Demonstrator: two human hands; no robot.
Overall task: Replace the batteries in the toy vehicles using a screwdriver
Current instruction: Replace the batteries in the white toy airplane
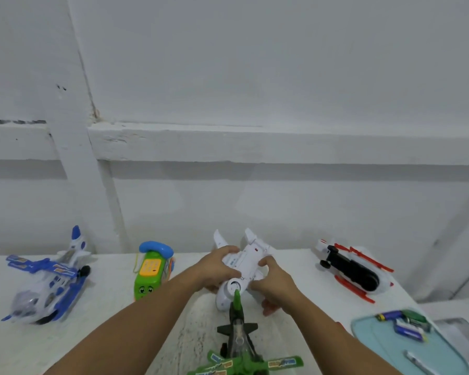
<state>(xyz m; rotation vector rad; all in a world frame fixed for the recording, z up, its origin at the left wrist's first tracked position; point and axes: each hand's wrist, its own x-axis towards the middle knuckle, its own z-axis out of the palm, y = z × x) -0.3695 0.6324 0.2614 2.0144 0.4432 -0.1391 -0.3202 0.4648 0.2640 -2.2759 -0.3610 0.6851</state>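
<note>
Far left on the table: a blue and white helicopter stands with its nose towards you. Just to its right is a green toy phone with an orange keypad and a blue handset across its far end.

Centre: your left hand grasps the white plane, with the fingers curled over the left side of its body. Your right hand grasps the right side, thumb on top and fingers wrapped beneath. The plane points its rounded nose towards you and its tail fins towards the wall. A flat panel with a small red mark faces up. Whether the plane rests on the table or is held just clear of it cannot be determined.

Nearer you, a green helicopter lies in line with the plane, its tail tip overlapping the plane's nose in view.

Right of centre: a red and white helicopter lies upturned, black underside showing, well apart from your hands.

Near right: a pale blue tray holds several batteries clustered at its far end. A slim grey tool lies at its near end, too blurred to identify firmly.
</note>
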